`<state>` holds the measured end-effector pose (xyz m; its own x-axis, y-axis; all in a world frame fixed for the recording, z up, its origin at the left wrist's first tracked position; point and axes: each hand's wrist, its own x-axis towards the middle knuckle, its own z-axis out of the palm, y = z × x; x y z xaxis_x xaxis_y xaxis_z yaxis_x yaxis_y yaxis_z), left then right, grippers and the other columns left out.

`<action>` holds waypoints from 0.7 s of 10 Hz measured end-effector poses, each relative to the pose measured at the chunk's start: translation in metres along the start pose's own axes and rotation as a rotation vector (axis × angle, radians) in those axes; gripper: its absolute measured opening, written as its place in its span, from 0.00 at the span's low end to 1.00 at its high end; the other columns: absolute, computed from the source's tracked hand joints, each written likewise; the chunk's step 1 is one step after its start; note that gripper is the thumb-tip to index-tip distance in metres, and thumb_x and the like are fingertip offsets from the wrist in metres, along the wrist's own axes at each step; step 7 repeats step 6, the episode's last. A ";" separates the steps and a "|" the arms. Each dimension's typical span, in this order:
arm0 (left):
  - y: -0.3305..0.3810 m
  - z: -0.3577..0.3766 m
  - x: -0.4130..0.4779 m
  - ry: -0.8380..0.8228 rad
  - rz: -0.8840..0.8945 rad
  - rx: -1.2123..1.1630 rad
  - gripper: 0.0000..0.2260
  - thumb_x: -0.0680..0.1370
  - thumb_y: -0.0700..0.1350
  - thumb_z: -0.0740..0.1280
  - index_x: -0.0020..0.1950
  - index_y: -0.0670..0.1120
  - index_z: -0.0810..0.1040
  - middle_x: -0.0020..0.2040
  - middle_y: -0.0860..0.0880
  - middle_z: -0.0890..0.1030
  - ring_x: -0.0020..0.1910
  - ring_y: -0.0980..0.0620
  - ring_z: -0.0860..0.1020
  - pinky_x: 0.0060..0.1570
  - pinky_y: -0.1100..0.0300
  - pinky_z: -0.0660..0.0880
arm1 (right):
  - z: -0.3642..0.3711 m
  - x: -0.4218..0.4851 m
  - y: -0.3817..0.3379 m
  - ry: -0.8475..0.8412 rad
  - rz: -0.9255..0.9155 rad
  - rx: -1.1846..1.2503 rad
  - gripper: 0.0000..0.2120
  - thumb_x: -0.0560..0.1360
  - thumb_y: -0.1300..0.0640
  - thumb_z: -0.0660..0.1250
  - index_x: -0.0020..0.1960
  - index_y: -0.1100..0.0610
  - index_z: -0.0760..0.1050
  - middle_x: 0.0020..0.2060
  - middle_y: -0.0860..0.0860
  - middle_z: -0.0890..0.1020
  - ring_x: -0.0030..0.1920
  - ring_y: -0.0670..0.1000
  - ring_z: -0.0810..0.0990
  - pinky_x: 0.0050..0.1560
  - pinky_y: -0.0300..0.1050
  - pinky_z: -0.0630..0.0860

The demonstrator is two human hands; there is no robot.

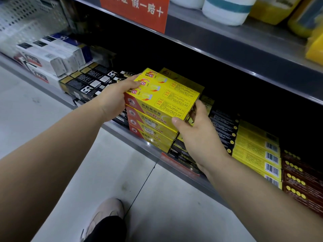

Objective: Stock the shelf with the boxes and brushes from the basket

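Your left hand [113,100] and right hand [197,130] curl round opposite ends of the yellow box stack [162,102]: keep it level, sliding it far onto the shelf [52,88].

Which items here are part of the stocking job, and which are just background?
Job: yellow boxes, gripped by left hand and right hand; shelf.
Background: orange sign, white boxes, black boxes, brown boxes, shoe.
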<state>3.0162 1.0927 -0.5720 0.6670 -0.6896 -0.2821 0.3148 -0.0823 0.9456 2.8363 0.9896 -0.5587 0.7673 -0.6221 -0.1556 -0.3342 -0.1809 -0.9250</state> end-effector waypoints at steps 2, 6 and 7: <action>0.000 0.003 0.001 0.039 0.010 0.001 0.18 0.81 0.42 0.56 0.71 0.46 0.68 0.66 0.40 0.74 0.63 0.38 0.74 0.66 0.44 0.68 | 0.000 0.003 0.002 0.008 -0.007 0.007 0.35 0.77 0.54 0.65 0.77 0.49 0.48 0.74 0.45 0.61 0.71 0.44 0.61 0.63 0.37 0.59; 0.019 -0.024 -0.044 0.180 0.241 0.500 0.10 0.79 0.53 0.61 0.57 0.63 0.78 0.56 0.62 0.80 0.60 0.59 0.75 0.67 0.53 0.65 | -0.107 -0.058 -0.014 -0.051 -0.040 -0.142 0.16 0.67 0.46 0.72 0.54 0.42 0.77 0.54 0.40 0.80 0.57 0.41 0.77 0.53 0.39 0.76; 0.019 -0.024 -0.044 0.180 0.241 0.500 0.10 0.79 0.53 0.61 0.57 0.63 0.78 0.56 0.62 0.80 0.60 0.59 0.75 0.67 0.53 0.65 | -0.107 -0.058 -0.014 -0.051 -0.040 -0.142 0.16 0.67 0.46 0.72 0.54 0.42 0.77 0.54 0.40 0.80 0.57 0.41 0.77 0.53 0.39 0.76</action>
